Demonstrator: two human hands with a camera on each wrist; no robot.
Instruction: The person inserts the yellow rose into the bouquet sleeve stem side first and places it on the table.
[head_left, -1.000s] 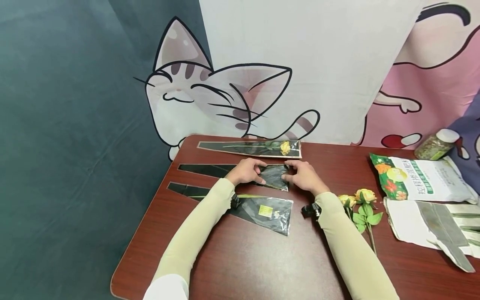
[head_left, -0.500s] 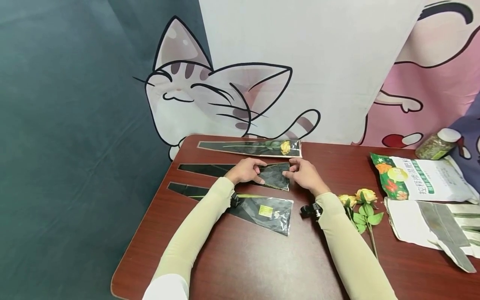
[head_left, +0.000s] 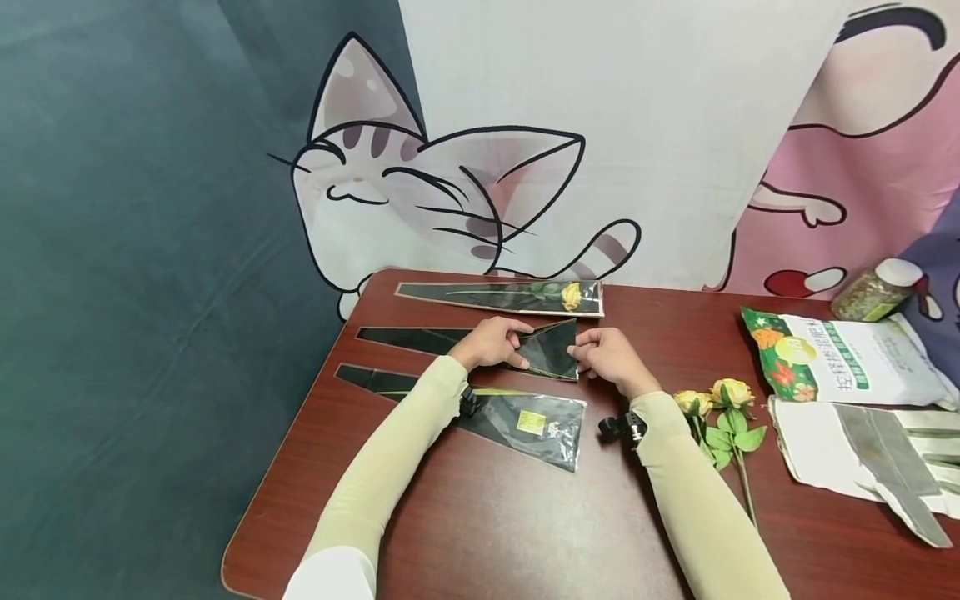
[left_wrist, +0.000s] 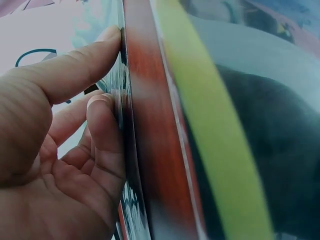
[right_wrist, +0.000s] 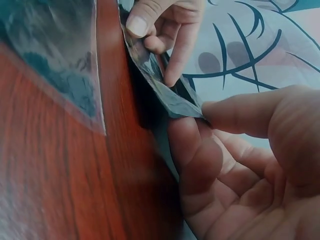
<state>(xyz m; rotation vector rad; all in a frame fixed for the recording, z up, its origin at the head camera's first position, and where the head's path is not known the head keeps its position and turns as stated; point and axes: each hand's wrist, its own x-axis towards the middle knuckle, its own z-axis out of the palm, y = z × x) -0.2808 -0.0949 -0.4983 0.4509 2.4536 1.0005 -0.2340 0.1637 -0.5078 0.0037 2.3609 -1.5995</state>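
While a cat-printed backdrop fills the upper frame, a red-brown table spans the lower part, giving the hands a flat bed. At the far right lie a packet and gloves, apparently set out of the way. Three tapering black bags run one below another around the centre: an upper bag, a middle bag and a lower bag, wide ends rightward, presumably for easy reach. Both hands are at the middle one. The left hand, thumb and forefinger spread and nearly straight, touches its two long edges, likely steadying it; the right hand pinches its wide end between thumb and fingers, which seems to keep that end raised. A jar sits behind the packet. Two yellow roses lie right of centre. Smallest, a yellow label shows on the lower bag.
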